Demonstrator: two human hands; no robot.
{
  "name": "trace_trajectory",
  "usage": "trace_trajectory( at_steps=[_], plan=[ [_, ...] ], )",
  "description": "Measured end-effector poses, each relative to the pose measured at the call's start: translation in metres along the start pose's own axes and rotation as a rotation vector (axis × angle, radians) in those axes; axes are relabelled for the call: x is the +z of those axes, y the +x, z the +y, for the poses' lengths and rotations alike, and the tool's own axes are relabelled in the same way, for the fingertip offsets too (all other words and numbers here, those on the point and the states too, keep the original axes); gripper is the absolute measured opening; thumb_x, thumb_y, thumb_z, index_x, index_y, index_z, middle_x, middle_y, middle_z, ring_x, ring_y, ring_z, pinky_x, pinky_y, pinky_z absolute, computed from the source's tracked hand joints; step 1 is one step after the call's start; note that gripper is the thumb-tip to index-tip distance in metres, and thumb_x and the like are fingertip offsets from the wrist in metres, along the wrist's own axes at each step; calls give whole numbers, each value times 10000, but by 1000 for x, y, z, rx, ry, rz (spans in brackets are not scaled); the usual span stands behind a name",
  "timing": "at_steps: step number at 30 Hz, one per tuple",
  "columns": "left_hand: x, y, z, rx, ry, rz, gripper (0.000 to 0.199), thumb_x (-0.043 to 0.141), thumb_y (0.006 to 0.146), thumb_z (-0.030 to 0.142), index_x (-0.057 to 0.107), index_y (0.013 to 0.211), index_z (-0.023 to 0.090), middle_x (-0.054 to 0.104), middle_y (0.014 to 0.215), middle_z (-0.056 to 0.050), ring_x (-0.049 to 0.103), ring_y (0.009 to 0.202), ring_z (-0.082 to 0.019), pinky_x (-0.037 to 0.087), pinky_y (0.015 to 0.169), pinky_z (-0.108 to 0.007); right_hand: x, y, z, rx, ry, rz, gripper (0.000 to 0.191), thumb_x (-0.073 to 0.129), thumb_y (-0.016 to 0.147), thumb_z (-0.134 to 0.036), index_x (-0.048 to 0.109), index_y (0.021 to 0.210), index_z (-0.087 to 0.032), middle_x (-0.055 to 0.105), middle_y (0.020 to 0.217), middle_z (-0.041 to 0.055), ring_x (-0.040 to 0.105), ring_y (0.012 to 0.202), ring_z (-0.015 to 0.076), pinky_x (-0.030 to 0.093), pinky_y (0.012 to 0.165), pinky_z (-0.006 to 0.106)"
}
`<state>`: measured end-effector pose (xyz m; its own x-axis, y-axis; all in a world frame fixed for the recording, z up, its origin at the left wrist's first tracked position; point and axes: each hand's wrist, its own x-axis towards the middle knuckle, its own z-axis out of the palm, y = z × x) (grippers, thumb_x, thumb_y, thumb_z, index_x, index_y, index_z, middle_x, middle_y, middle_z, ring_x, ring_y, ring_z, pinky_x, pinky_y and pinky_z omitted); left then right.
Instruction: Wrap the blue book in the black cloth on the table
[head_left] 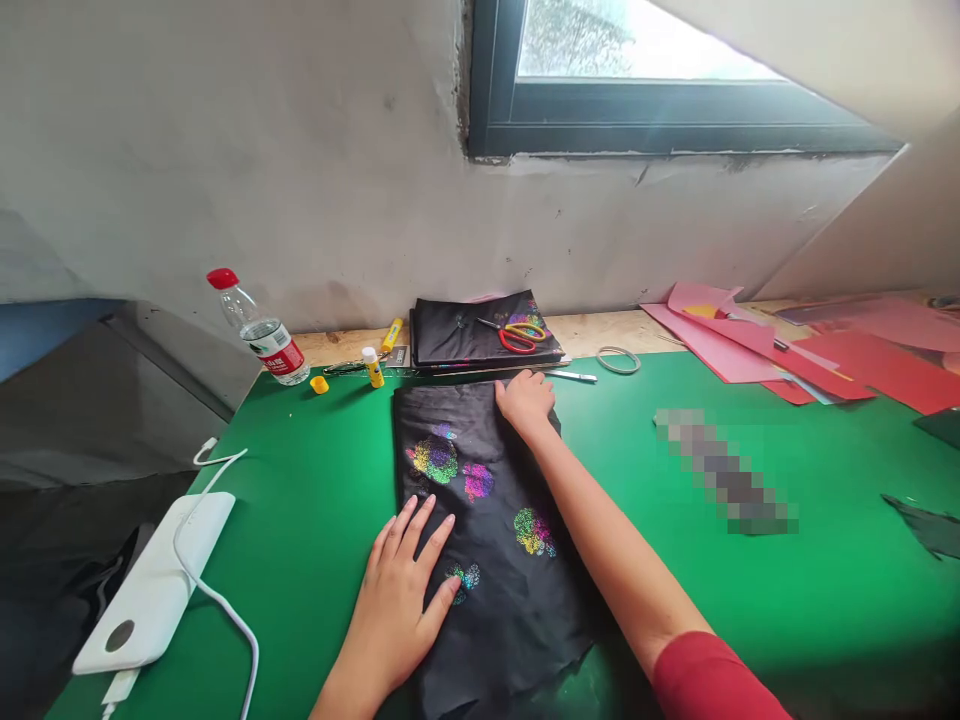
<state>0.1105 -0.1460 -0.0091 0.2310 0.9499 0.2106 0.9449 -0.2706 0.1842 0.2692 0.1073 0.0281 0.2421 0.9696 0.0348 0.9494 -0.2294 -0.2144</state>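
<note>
A folded piece of black cloth (487, 640) with shiny multicoloured flower prints lies lengthwise on the green tabletop. My left hand (405, 570) rests flat on its left side, fingers spread and pointing away from me. Farther off, my right hand (527, 402) lies over the far right corner of the same cloth, fingers extended and thumb out to the left; nothing shows in its grasp. Just beyond that hand is a second folded stack of black printed cloth (457, 335), with red and yellow scissors (517, 337) on top.
Left of the cloth stand a glue stick (373, 368), a yellow cap (319, 385) and a tilted-looking water bottle (274, 345). A white power bank (157, 580) with a cable lies nearer. On the right are a ring (618, 360), pink and red paper (765, 345) and a pixelated object (724, 475).
</note>
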Motion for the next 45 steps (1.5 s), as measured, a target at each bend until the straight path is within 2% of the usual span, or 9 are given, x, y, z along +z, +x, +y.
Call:
trace_trajectory(
  at_steps=[3, 8, 14, 19, 23, 27, 35, 40, 45],
  plan=[
    [0, 1, 0, -13, -16, 1, 534, 473, 929, 362, 385, 1455, 326, 392, 1531, -52, 337, 1418, -276, 420, 1066, -506, 11, 5, 8, 10, 2, 62, 396, 557, 942, -404, 559, 1238, -142, 584, 1232, 112, 594, 1078, 231, 512, 901, 443],
    [1, 1, 1, -23, -31, -2, 513, 461, 934, 325, 402, 1444, 320, 385, 1535, -44, 335, 1422, -274, 441, 1053, -499, 17, 10, 26, -72, 12, 79, 323, 557, 948, -360, 584, 1184, -143, 619, 1149, 87, 619, 1007, 202, 533, 855, 407],
    [-1, 2, 2, -31, -42, 1, 475, 440, 947, 293, 434, 1421, 303, 414, 1518, -40, 342, 1420, -262, 454, 1048, -485, 18, 10, 28, -139, 25, 95, 269, 455, 989, -303, 564, 1175, -141, 617, 1163, 105, 586, 1081, 225, 499, 860, 373],
    [-2, 3, 2, -46, -69, -3, 446, 435, 953, 283, 463, 1399, 294, 434, 1505, -41, 355, 1415, -256, 451, 1053, -479, 18, 14, 29, -135, 24, 61, 286, 343, 1013, -266, 536, 1184, -142, 655, 1100, 152, 623, 1018, 247, 462, 761, 315],
    [0, 2, 0, -68, -92, 14, 432, 420, 960, 267, 474, 1388, 278, 438, 1501, -50, 367, 1410, -244, 442, 1064, -475, 17, 22, 33, -153, 12, 5, 284, 365, 1012, -301, 553, 1187, -179, 681, 995, 117, 652, 896, 224, 449, 730, 308],
    [1, 2, -2, -85, -86, 47, 434, 419, 961, 256, 467, 1391, 269, 444, 1497, -53, 379, 1404, -240, 436, 1071, -474, 16, 27, 35, -171, 6, -26, 309, 413, 1007, -353, 561, 1203, -164, 660, 992, 62, 636, 846, 174, 492, 764, 341],
    [-1, 1, 1, -74, -71, 40, 446, 424, 961, 271, 448, 1406, 280, 435, 1503, -52, 379, 1405, -241, 448, 1060, -476, 17, 24, 33, -113, -20, 4, 326, 389, 1015, -351, 573, 1221, -178, 658, 1010, 56, 624, 839, 170, 481, 755, 340],
    [-2, 1, 1, -84, -88, 29, 442, 421, 960, 263, 462, 1400, 278, 439, 1501, -55, 382, 1403, -244, 439, 1069, -472, 15, 24, 34, -70, -21, 29, 325, 348, 1020, -324, 597, 1215, -250, 682, 1025, 90, 640, 850, 192, 414, 695, 279],
    [-3, 1, 1, -89, -101, 39, 427, 428, 958, 265, 481, 1382, 274, 456, 1489, -56, 401, 1392, -248, 446, 1062, -480, 14, 25, 35, -38, -8, 41, 326, 348, 1014, -345, 603, 1209, -287, 688, 1034, 100, 643, 857, 209, 391, 679, 270]
  ],
)
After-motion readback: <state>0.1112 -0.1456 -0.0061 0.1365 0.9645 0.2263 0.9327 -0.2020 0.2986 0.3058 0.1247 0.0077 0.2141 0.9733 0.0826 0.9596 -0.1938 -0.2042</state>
